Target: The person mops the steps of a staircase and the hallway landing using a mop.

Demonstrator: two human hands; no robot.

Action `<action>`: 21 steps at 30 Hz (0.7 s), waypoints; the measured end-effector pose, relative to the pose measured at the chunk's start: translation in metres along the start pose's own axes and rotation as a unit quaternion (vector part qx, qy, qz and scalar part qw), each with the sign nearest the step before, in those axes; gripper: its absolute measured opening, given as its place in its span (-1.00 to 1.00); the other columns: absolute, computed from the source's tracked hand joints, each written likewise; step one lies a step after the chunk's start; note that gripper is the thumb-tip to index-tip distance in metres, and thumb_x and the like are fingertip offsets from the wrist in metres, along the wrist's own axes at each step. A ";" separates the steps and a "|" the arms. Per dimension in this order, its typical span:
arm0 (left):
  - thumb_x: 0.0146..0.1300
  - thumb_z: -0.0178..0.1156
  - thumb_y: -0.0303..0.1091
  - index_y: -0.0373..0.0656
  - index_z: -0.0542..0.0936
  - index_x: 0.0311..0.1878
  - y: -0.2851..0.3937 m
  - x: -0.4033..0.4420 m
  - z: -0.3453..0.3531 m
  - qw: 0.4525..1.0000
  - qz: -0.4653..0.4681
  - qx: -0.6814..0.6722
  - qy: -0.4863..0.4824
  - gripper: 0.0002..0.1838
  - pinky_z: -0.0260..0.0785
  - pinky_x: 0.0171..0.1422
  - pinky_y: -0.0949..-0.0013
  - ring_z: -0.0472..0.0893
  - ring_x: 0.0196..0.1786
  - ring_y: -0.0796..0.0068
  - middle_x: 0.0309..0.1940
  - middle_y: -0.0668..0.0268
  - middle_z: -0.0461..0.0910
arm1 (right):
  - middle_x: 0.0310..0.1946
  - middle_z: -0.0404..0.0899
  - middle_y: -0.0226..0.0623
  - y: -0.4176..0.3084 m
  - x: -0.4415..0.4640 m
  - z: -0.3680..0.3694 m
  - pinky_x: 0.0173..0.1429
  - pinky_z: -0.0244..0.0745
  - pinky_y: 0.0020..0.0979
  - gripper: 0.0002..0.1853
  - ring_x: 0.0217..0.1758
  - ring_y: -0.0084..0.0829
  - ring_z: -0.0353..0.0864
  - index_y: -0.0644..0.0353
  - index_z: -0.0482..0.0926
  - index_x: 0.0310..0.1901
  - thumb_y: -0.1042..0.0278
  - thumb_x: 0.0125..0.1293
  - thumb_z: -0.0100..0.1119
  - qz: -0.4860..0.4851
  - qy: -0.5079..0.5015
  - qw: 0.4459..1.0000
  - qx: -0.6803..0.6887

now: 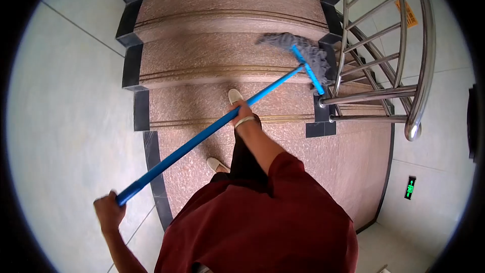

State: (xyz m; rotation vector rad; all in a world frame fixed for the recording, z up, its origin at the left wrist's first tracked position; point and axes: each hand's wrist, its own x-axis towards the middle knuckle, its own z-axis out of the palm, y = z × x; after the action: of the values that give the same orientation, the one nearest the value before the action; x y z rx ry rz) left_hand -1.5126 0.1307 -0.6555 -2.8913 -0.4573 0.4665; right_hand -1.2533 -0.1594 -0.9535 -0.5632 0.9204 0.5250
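Observation:
A long blue mop handle (187,147) runs diagonally from lower left to upper right. My left hand (109,211) is closed around its lower-left end, beside the wall. Further along the shaft, my right hand (242,113) grips the handle above my forward shoe; a light bangle circles that wrist. At the far end, the grey mop head (314,56) with its blue bar lies on a stair tread (202,53), its strands spread left and reaching the dark border at the railing side.
Stairs rise ahead, with grooved strips near the step edges. A metal railing (424,60) stands at the right. A pale wall (76,96) flanks the left. My light shoes (235,96) are on the lower steps. A green lit sign (410,187) is on the right wall.

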 end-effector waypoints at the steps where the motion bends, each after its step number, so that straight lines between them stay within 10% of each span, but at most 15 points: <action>1: -0.31 0.15 -0.38 -0.14 0.34 -0.71 0.020 0.022 -0.006 1.000 0.020 -0.001 0.019 -0.84 0.24 -0.57 0.28 0.41 -0.69 0.22 -0.81 0.20 0.37 | -0.84 0.17 -0.35 -0.026 0.011 -0.002 -0.65 0.14 -0.44 -0.77 -0.76 -0.45 0.20 0.10 0.20 -0.72 0.31 0.01 -0.09 -0.047 0.021 0.998 0.027; 11: -0.29 0.10 -0.42 -0.15 0.34 -0.72 0.046 0.067 -0.037 0.997 0.044 0.001 0.065 -0.87 0.22 -0.60 0.32 0.41 -0.71 0.26 -0.80 0.23 0.37 | -0.85 0.13 -0.44 -0.079 0.012 0.017 -0.69 0.15 -0.51 -0.79 -0.80 -0.52 0.15 0.08 0.15 -0.68 0.33 0.00 -0.10 -0.092 0.100 0.985 0.107; 21: -0.36 0.06 -0.47 -0.13 0.25 -0.75 -0.038 -0.078 0.016 0.986 -0.095 -0.023 0.133 -0.84 0.16 -0.65 0.27 0.34 -0.73 0.20 -0.83 0.23 0.31 | -0.87 0.11 -0.35 0.056 -0.029 0.043 -0.75 0.06 -0.47 -0.80 -0.84 -0.46 0.12 0.11 0.14 -0.75 0.40 -0.06 -0.17 -0.025 0.135 0.988 -0.068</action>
State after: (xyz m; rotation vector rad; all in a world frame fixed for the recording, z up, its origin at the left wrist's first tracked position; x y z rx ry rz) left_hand -1.5989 0.1431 -0.6405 -2.8558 -0.6974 0.0407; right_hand -1.2786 -0.0949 -0.9202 -0.7934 1.1292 0.4751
